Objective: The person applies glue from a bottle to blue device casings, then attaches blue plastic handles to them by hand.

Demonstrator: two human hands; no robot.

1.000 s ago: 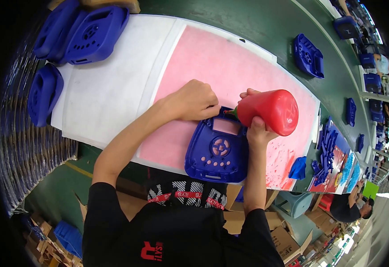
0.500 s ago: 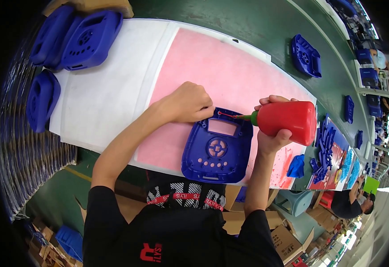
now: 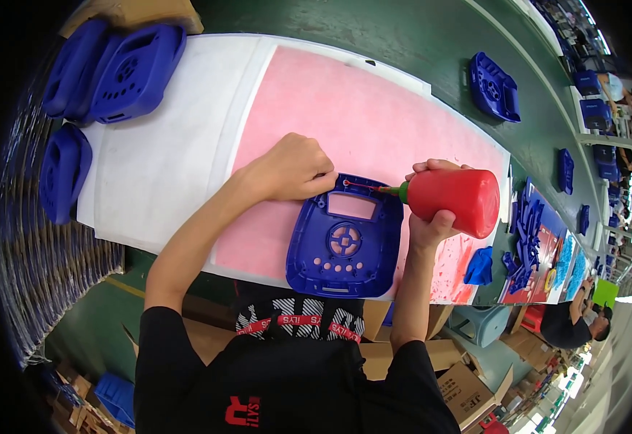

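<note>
A blue plastic housing [image 3: 314,242], with a rectangular window, a round cut-out and a row of small holes, lies inner side up on the pink sheet [image 3: 330,94]. My left hand [image 3: 295,168] is closed at its far left corner, thumb and forefinger against the rim; the other fingers are curled under. In my right hand [image 3: 429,217] is a red squeeze bottle [image 3: 462,201] with a green cap, held on its side. Its thin nozzle points left over the housing's far edge, the tip near the far left corner. A red line shows along the nozzle.
More blue housings [image 3: 138,72] stand at the far left of the table; another blue housing [image 3: 493,87] lies on the green surface beyond. To the right are a crumpled blue cloth [image 3: 479,266] and a pile of blue strips [image 3: 524,239]. A person [image 3: 573,325] sits farther right.
The whole view has shifted slightly, so table and hands sit a little more to the left. Hands, bottle and housing keep nearly the same places relative to one another.
</note>
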